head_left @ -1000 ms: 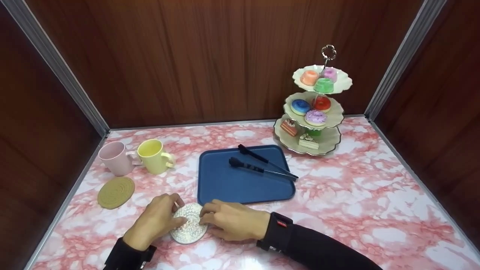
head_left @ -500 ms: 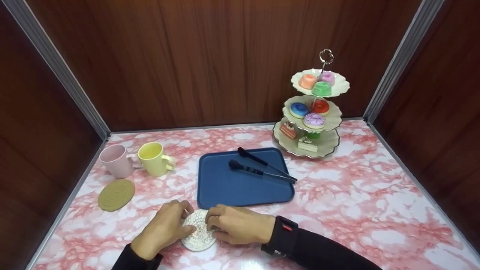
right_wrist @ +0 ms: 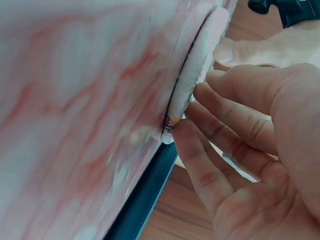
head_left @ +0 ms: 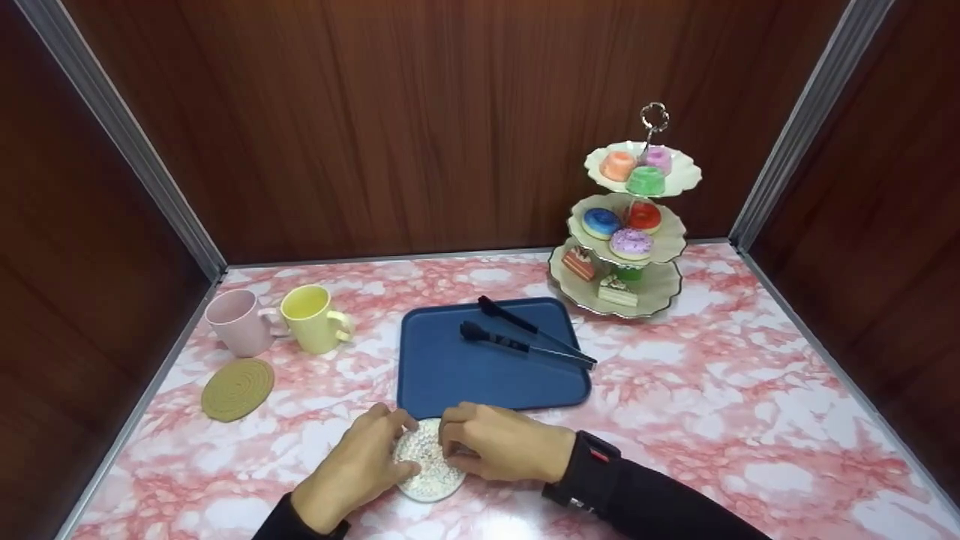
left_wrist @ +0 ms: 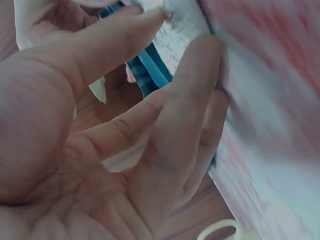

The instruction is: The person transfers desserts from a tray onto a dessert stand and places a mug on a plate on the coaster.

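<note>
When compared with a second ago, shows a round, white, fabric-looking coaster (head_left: pixel 431 481) with a grey-speckled face brought further to the right, with both hands shifted along with it. Now places it directly between the left grip (head_left: pixel 358 465) and the right grip (head_left: pixel 510 444), at the near edge of a blue rectangular tray (head_left: pixel 442 379) with rounded corners. Suggests, as a judgement, a repositioning of the coaster as the work in hand, part-way through, with no release yet.

Shows the left grip clamped on the coaster's left side, with thumb on the face and fingers bent at the rim. Shows the right grip clamped on the opposite side, with fingers bent over the edge. Appears nearly flat from the right wrist, close to the pink-and-white marbled table (head_left: pixel 712 420); cannot tell about contact underneath, or about touching against the tray.

Just beyond the right grip, shows tongs (head_left: pixel 514 344) with black heads and silver metal handles, lying spread on the tray. Well to the left of the left grip, shows a flat, round, olive-tan woven coaster (head_left: pixel 238 390), with a pale pink mug (head_left: pixel 244 330) and a pale yellow mug (head_left: pixel 311 330) standing upright behind it. Far beyond the right grip, further right, shows a cream three-tier stand (head_left: pixel 656 289) with scalloped plates, bearing a blue ring-shaped donut (head_left: pixel 601 223), among other small sweets.
</note>
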`<act>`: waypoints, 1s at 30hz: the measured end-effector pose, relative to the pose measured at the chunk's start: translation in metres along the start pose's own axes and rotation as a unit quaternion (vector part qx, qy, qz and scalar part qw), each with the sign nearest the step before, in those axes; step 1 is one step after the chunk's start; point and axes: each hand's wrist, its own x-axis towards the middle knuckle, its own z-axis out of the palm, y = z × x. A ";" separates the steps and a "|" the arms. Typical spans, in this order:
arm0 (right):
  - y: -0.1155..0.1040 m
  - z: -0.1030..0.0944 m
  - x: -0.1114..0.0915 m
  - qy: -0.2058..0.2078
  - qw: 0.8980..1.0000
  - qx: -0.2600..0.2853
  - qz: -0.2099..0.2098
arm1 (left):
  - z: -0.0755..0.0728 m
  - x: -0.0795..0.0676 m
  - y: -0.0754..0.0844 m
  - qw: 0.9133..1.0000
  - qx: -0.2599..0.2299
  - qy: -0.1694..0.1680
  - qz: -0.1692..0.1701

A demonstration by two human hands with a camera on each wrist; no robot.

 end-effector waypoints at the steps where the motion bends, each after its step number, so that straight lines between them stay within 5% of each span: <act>1: 0.002 -0.001 -0.002 0.001 1.000 0.002 0.002 | 0.001 0.000 0.002 1.000 -0.001 0.000 0.004; 17: 0.019 -0.012 -0.028 0.013 0.998 0.055 0.018 | 0.018 0.011 0.028 1.000 0.003 -0.011 0.024; 30: 0.030 -0.019 -0.051 0.021 0.995 0.097 0.029 | 0.032 0.017 0.045 0.998 0.007 0.029 0.062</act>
